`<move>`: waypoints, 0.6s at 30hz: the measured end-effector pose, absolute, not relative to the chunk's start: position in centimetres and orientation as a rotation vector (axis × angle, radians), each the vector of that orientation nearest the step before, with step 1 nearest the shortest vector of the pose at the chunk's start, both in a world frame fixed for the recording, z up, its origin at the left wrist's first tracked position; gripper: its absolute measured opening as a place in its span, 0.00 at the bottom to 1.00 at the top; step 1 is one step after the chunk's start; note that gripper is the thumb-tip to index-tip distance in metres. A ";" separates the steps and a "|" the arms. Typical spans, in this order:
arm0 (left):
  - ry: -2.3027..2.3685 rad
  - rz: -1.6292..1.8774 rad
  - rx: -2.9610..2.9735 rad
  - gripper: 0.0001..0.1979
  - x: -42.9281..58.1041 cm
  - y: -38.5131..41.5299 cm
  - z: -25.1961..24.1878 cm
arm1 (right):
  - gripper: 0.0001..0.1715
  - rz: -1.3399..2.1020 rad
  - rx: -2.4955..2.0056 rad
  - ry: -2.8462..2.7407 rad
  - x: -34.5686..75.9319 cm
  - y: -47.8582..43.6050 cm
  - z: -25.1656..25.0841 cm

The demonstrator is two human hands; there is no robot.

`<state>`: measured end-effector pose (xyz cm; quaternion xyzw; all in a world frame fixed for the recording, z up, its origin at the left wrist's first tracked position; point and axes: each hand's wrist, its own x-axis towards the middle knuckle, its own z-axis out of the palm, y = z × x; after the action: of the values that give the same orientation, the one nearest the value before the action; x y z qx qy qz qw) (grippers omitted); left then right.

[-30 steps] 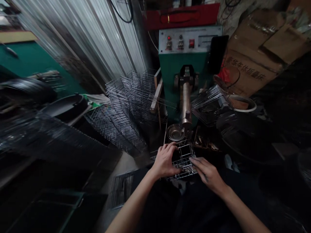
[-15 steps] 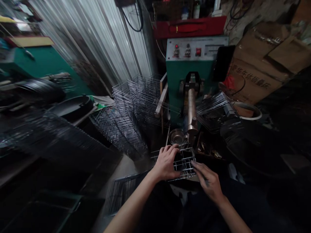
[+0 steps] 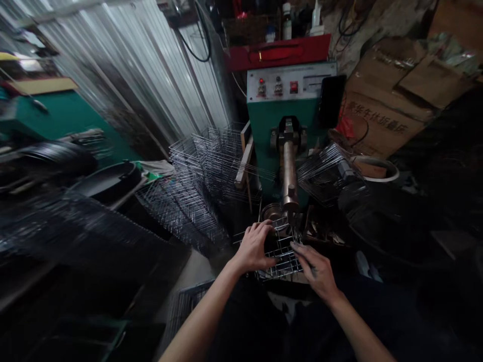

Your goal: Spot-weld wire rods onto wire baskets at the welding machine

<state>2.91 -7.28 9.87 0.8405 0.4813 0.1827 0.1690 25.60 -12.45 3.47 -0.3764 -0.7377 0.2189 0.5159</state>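
Note:
Below the round metal arm (image 3: 290, 171) of a green machine, a small wire grid (image 3: 284, 254) is held at a slight tilt. My left hand (image 3: 252, 249) spans its left part, fingers over the far wires and thumb on the near side. Its right edge is pinched by the fingertips of my right hand (image 3: 316, 269). The far right corner of the grid lies close under the arm's tip; whether they touch, I cannot tell.
Stacks of wire grids (image 3: 204, 176) stand left of the green machine (image 3: 260, 120). On the right are more bundled wires (image 3: 320, 166), a round white-rimmed container (image 3: 392, 173) and a cardboard box (image 3: 381, 105). A dark phone-like slab (image 3: 332, 100) sits by the control panel.
The view has shifted, so the machine appears further left and slightly lower. Both hands keep hold of the wire grid, whose far right corner is now nearer the arm's tip.

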 end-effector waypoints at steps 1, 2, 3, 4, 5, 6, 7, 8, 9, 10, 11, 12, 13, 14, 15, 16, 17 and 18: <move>1.364 0.520 2.388 0.38 2.9 -7.2 9.8 | 0.24 0.538 -0.903 -1.765 25.6 -12.4 3.4; 1.361 0.519 2.387 0.38 2.9 -7.2 9.8 | 0.24 0.550 -0.900 -1.754 25.5 -12.4 3.5; 1.361 0.515 2.387 0.38 2.9 -7.1 9.8 | 0.23 0.559 -0.899 -1.742 25.5 -12.4 3.5; 1.363 0.508 2.389 0.38 2.9 -7.0 9.8 | 0.23 0.569 -0.899 -1.730 25.4 -12.3 3.5; 1.366 0.501 2.390 0.38 2.9 -7.0 9.9 | 0.23 0.579 -0.901 -1.719 25.4 -12.3 3.6; 1.369 0.492 2.392 0.38 2.9 -6.9 9.9 | 0.22 0.591 -0.903 -1.707 25.3 -12.3 3.6; 1.371 0.489 2.395 0.38 2.9 -6.9 9.9 | 0.21 0.613 -0.913 -1.693 25.3 -12.3 3.7; 1.374 0.490 2.398 0.38 2.9 -6.9 9.9 | 0.20 0.639 -0.928 -1.674 25.3 -12.4 3.7; 1.377 0.494 2.404 0.37 2.9 -7.0 9.9 | 0.19 0.663 -0.942 -1.653 25.2 -12.4 3.8; 1.381 0.498 2.411 0.37 3.0 -7.1 9.9 | 0.18 0.684 -0.959 -1.632 25.3 -12.5 3.9; 1.385 0.499 2.418 0.36 3.0 -7.3 9.9 | 0.17 0.701 -0.978 -1.612 25.3 -12.6 4.0; 1.390 0.501 2.423 0.36 3.1 -7.4 9.9 | 0.16 0.712 -0.993 -1.597 25.3 -12.7 4.1; 1.394 0.501 2.428 0.36 3.2 -7.5 9.9 | 0.15 0.720 -1.004 -1.585 25.3 -12.8 4.2; 1.396 0.497 2.431 0.37 3.3 -7.5 10.0 | 0.14 0.720 -1.009 -1.576 25.4 -12.8 4.4; 1.399 0.497 2.433 0.37 3.4 -7.4 10.1 | 0.13 0.718 -1.017 -1.571 25.4 -12.6 4.6; 1.404 0.499 2.434 0.37 3.4 -7.1 10.2 | 0.13 0.704 -1.024 -1.566 25.4 -12.4 4.9; 1.409 0.504 2.433 0.37 3.5 -6.8 10.3 | 0.12 0.680 -1.029 -1.562 25.4 -12.1 5.1; 1.414 0.512 2.428 0.37 3.5 -6.2 10.3 | 0.11 0.654 -1.036 -1.558 25.3 -11.6 5.4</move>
<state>3.49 -6.24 10.33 0.8416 0.4899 0.1774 0.1422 25.33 -11.62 5.38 -0.4374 -0.6577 0.2760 0.5477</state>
